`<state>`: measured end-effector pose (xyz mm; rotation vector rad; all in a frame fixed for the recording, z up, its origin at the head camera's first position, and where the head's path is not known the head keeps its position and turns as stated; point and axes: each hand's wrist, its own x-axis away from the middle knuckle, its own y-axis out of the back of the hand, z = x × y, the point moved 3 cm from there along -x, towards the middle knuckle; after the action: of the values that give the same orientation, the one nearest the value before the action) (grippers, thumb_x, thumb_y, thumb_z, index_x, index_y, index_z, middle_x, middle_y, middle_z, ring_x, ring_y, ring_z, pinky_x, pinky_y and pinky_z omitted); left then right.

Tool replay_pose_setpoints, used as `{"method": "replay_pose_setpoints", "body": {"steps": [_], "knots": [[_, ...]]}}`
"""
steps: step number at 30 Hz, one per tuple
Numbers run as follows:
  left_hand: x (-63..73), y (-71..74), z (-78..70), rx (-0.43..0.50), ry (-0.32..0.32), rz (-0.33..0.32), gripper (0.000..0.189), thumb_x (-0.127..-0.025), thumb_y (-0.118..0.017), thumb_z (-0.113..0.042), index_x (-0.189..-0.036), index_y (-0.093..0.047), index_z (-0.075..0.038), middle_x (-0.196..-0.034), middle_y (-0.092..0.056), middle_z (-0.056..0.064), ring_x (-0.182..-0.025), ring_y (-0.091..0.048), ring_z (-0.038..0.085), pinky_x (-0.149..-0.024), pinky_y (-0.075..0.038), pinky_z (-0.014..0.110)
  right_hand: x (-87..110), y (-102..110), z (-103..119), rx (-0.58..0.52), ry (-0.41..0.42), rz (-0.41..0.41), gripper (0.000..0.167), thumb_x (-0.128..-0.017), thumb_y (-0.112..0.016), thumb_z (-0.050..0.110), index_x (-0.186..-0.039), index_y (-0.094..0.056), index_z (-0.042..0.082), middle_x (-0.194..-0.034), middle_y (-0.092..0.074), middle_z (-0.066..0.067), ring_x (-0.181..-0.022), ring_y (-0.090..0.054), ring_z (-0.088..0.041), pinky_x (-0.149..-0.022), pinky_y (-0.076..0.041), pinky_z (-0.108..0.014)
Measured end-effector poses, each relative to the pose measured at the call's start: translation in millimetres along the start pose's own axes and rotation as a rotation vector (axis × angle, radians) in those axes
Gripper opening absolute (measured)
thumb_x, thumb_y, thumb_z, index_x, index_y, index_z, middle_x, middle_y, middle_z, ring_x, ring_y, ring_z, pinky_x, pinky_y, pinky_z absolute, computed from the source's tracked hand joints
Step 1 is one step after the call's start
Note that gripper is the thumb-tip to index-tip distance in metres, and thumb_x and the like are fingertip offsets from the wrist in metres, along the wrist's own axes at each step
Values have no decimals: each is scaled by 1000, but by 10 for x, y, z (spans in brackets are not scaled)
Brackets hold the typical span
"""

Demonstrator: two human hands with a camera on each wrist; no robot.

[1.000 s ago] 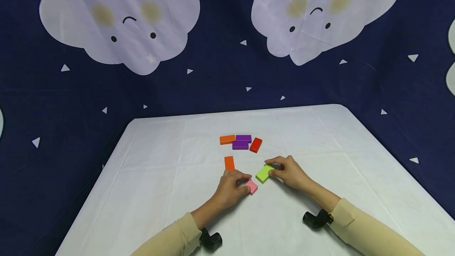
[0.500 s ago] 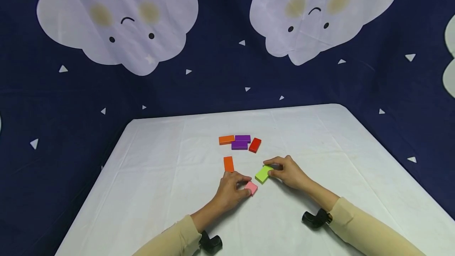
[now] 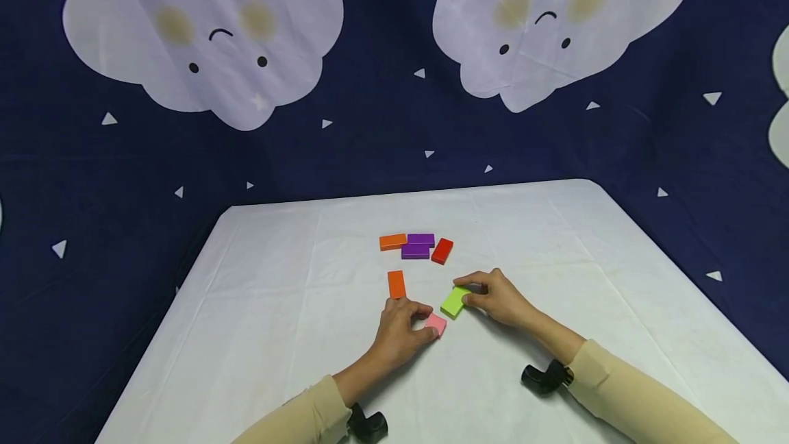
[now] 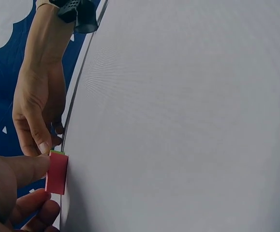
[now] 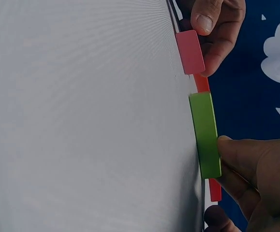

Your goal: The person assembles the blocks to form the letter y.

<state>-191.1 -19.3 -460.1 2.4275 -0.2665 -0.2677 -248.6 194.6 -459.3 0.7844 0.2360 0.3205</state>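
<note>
My left hand (image 3: 397,331) pinches a small pink block (image 3: 436,323) between thumb and fingers, low over the white table. To its right, my right hand (image 3: 501,300) holds a flat lime-green block (image 3: 453,303) by its far right end, thumb on the near side. The two blocks lie close together with a narrow gap. An orange block (image 3: 396,284) lies just beyond the left hand, its near end at the knuckles; whether they touch I cannot tell. In the right wrist view the green block (image 5: 205,135) stands below the pink block (image 5: 190,52).
Farther back on the white table (image 3: 277,334) lie another orange block (image 3: 392,242), two purple blocks (image 3: 416,251) side by side and a tilted red block (image 3: 442,251). A dark blue cloth (image 3: 382,156) with clouds hangs behind the table.
My right hand has moved slightly left with the green block, towards the pink one. The left fingertips have shifted a little left, while the pink block stays nearly in place.
</note>
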Motion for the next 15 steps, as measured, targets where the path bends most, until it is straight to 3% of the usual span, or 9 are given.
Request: {"method": "replay_pose_setpoints", "body": {"steps": [15], "knots": [[12, -16, -20, -34, -31, -46, 28, -72, -78, -16, -98, -71, -8, -90, -63, 2, -90, -42, 14, -76, -32, 28, -17, -28, 34, -18, -29, 20, 33, -81, -70, 15, -114, -69, 19, -108, -66, -5, -82, -38, -19, -70, -32, -30]]}}
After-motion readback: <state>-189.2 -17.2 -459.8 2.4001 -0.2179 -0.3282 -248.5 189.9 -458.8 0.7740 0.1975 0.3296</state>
